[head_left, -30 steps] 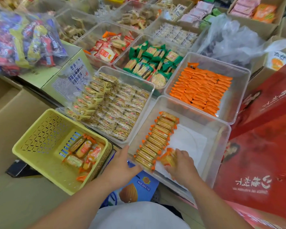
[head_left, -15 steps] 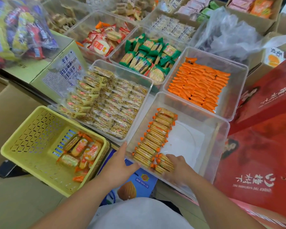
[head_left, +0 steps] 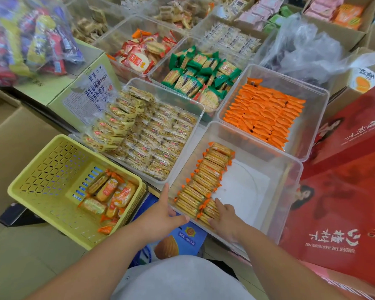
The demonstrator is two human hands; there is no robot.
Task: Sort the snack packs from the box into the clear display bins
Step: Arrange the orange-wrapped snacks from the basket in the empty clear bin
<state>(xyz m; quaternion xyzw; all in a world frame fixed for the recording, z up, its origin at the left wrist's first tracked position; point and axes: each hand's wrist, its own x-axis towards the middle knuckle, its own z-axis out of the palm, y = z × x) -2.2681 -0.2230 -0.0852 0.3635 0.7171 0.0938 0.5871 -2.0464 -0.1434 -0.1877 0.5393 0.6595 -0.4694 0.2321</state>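
One snack pack (head_left: 208,211) is pressed down by the flattened right hand (head_left: 225,219); bin (head_left: 247,191) braced by spread left hand (head_left: 162,217); basket (head_left: 41,180) next.

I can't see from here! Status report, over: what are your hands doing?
Left hand rests on near corner of clear plastic bin. Right hand presses orange-ended cracker packs into row. Nothing blocking.

Red box (head_left: 344,213) reads "UNDER THE HAWTHORN TREE"; blue carton (head_left: 189,238) "240mL×20".
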